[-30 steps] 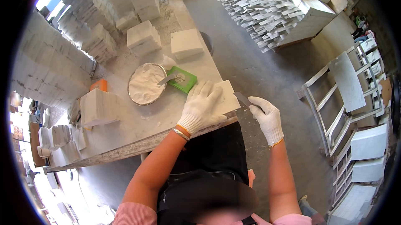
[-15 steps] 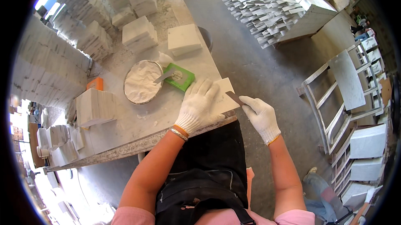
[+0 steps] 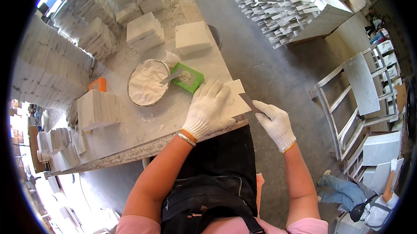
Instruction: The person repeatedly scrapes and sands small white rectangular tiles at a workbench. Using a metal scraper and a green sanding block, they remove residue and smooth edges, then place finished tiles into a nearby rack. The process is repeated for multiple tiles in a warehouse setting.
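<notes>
Left hand (image 3: pixel 206 109) — spread flat on white tile (image 3: pixel 235 100) | right hand (image 3: pixel 275 123) — pinching flat blade (image 3: pixel 249 102)

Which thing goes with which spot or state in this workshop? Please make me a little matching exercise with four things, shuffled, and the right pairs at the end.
Things:
1. Left hand
2. Right hand
3. Round bowl
4. Orange object

Spots or states:
A. Filled with white powder
B. Just beyond a stack of pale blocks
C. Lying palm down on a pale slab
D. Holding a dark flat blade

Right pairs: 1-C, 2-D, 3-A, 4-B
</notes>
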A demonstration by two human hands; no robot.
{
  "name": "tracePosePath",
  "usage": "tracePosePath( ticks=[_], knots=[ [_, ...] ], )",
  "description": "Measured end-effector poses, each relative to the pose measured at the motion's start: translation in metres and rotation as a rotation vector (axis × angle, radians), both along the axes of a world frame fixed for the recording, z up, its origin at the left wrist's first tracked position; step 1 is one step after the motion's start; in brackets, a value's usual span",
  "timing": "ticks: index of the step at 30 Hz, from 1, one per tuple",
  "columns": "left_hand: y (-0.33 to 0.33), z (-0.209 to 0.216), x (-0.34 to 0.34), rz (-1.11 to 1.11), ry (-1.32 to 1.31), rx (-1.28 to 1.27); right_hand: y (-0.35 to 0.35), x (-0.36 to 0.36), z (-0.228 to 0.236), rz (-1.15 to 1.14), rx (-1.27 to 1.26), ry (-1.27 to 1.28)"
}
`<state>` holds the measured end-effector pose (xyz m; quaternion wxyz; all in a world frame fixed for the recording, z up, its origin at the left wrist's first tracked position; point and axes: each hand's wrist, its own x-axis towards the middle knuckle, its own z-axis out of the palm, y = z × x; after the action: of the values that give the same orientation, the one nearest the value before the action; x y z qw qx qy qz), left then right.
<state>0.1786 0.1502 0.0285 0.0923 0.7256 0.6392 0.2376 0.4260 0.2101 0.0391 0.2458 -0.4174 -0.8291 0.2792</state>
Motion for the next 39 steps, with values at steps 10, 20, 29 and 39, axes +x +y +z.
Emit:
tracePosePath(
  ticks=[10,20,29,39],
  knots=[
    [-0.001,-0.002,0.002,0.003,-0.007,0.014,-0.007,-0.008,-0.002,-0.054,-0.094,0.077],
    [0.007,-0.007,0.002,0.017,-0.006,0.03,-0.036,-0.055,-0.007,0.027,-0.049,0.054],
    [-0.001,-0.001,0.001,0.018,0.006,-0.007,0.008,-0.007,0.003,-0.079,-0.204,0.157],
    [0.001,-0.002,-0.001,0.006,-0.023,-0.003,0.001,-0.01,0.002,0.024,-0.028,0.04]
  ],
)
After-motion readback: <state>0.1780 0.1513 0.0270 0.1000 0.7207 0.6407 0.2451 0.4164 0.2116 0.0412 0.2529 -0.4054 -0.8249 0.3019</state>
